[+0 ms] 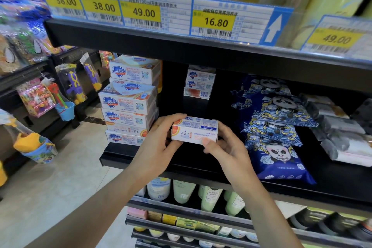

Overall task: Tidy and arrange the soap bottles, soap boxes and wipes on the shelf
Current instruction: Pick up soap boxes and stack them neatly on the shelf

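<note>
A white Safeguard soap box (194, 130) with an orange grapefruit picture is held just above the front of the black shelf (181, 164). My left hand (161, 139) grips its left end and my right hand (223, 145) grips its right end, thumb on the front face. A tall stack of the same soap boxes (129, 102) stands at the shelf's left end. A short stack of three soap boxes (199, 82) sits deeper in the middle. Blue panda wipes packs (277, 127) lie overlapping to the right.
Grey wipes packs (340, 129) lie at the far right. Price tags (215, 20) line the shelf edge above. Pale green bottles (211, 197) stand on the lower shelf, small boxes beneath them. Toys (68, 86) hang on a rack to the left, over a tiled floor.
</note>
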### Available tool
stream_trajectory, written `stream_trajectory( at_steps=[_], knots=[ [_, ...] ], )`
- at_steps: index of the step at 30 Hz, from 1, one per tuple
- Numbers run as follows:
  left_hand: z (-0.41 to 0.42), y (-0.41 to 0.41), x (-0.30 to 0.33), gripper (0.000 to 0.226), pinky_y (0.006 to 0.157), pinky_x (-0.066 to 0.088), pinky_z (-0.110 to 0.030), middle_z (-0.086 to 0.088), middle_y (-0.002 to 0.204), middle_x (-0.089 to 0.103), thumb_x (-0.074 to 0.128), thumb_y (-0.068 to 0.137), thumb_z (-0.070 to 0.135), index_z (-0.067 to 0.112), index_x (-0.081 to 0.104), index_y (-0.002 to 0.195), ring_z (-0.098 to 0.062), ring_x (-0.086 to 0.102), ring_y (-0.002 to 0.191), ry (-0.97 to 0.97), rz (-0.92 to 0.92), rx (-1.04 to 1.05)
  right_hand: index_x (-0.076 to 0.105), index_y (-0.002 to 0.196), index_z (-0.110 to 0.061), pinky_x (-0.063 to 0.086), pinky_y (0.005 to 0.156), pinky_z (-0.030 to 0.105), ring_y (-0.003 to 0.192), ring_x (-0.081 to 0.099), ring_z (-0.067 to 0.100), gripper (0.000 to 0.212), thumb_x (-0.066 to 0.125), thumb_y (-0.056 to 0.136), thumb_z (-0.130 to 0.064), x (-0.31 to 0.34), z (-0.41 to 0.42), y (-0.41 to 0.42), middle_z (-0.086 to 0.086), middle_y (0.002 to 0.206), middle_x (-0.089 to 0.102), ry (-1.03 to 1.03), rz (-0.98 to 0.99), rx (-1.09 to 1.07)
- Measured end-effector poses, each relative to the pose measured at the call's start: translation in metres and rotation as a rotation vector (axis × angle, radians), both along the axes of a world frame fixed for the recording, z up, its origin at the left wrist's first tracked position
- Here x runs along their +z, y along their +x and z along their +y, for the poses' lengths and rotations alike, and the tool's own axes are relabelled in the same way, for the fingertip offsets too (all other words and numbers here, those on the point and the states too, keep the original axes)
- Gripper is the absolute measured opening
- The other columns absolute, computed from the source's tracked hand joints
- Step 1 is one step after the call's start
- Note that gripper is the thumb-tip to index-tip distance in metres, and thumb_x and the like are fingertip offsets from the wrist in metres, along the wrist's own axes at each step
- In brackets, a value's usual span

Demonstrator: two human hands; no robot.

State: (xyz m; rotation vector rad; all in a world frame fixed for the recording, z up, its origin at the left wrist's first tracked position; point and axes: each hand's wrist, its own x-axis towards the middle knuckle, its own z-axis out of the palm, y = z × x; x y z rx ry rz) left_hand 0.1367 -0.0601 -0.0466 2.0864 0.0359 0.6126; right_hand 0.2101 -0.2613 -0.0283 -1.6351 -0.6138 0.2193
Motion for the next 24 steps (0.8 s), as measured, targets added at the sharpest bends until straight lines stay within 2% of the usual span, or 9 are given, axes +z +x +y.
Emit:
stream_trajectory(
  at_steps=[5, 12, 14, 17, 20, 22, 24],
  knots=[
    [0.0008, 0.0008, -0.0006, 0.06, 0.1, 0.052, -0.028, 0.013, 0.141, 0.056, 0.069, 0.1, 0.011, 0.042, 0.048, 0.146, -0.004, 0.057, 0.128, -0.014, 0.008, -0.002, 0.056, 0.142, -0.038, 0.054, 0.103, 0.05, 0.106, 0.065, 0.034, 0.059, 0.071, 0.086, -0.041, -0.0002, 0.0016, -0.0006, -0.013, 0.124, 0.073, 0.016, 0.009, -0.007],
    [-0.0009, -0.0012, 0.0037, 0.054, 0.095, 0.051, -0.02, 0.012, 0.139, 0.058, 0.069, 0.1, 0.012, 0.04, 0.052, 0.143, -0.003, 0.061, 0.123, -0.058, 0.001, -0.02, 0.045, 0.15, -0.046, 0.052, 0.104, 0.034, 0.109, 0.067, 0.018, 0.066, 0.07, 0.089, -0.05, -0.0007, 0.0015, -0.0021, -0.014, 0.124, 0.071, -0.001, 0.008, -0.031],
    [-0.0013, -0.0011, 0.0043, 0.054, 0.095, 0.051, -0.019, 0.013, 0.138, 0.057, 0.069, 0.1, 0.01, 0.039, 0.053, 0.143, -0.004, 0.062, 0.12, -0.052, 0.004, -0.017, 0.038, 0.155, -0.046, 0.052, 0.104, 0.032, 0.113, 0.066, 0.012, 0.073, 0.075, 0.093, -0.043, -0.0007, 0.0008, -0.0025, -0.019, 0.131, 0.067, 0.006, 0.018, -0.038],
    [-0.0019, -0.0008, 0.0037, 0.053, 0.096, 0.051, -0.02, 0.014, 0.136, 0.056, 0.069, 0.099, 0.01, 0.038, 0.054, 0.142, -0.006, 0.062, 0.12, -0.031, 0.005, -0.013, 0.034, 0.156, -0.05, 0.054, 0.098, 0.031, 0.115, 0.064, 0.01, 0.079, 0.075, 0.095, -0.021, -0.0002, -0.0013, -0.0039, -0.027, 0.139, 0.057, -0.004, -0.012, -0.028],
    [-0.0018, -0.0009, 0.0042, 0.052, 0.095, 0.05, -0.019, 0.015, 0.135, 0.056, 0.069, 0.099, 0.012, 0.038, 0.054, 0.141, -0.005, 0.062, 0.118, -0.034, 0.003, -0.012, 0.04, 0.149, -0.059, 0.055, 0.094, 0.027, 0.113, 0.064, 0.012, 0.081, 0.069, 0.096, -0.004, -0.0003, -0.001, -0.003, -0.014, 0.142, 0.058, -0.017, -0.039, -0.04],
    [-0.0023, -0.0012, 0.0045, 0.051, 0.094, 0.05, -0.018, 0.015, 0.134, 0.056, 0.07, 0.099, 0.013, 0.039, 0.055, 0.141, -0.005, 0.062, 0.118, -0.027, 0.004, -0.011, 0.046, 0.145, -0.059, 0.054, 0.095, 0.024, 0.113, 0.064, 0.012, 0.078, 0.066, 0.097, -0.001, -0.0004, 0.0005, -0.0027, -0.008, 0.145, 0.056, -0.017, -0.061, -0.053],
    [-0.0023, -0.0012, 0.0048, 0.051, 0.094, 0.05, -0.019, 0.015, 0.134, 0.056, 0.07, 0.099, 0.013, 0.039, 0.054, 0.141, -0.005, 0.062, 0.118, -0.022, 0.003, -0.01, 0.051, 0.143, -0.056, 0.054, 0.096, 0.025, 0.113, 0.064, 0.011, 0.072, 0.067, 0.097, -0.002, 0.0, 0.0016, -0.003, -0.01, 0.145, 0.055, -0.016, -0.074, -0.063]
  ],
)
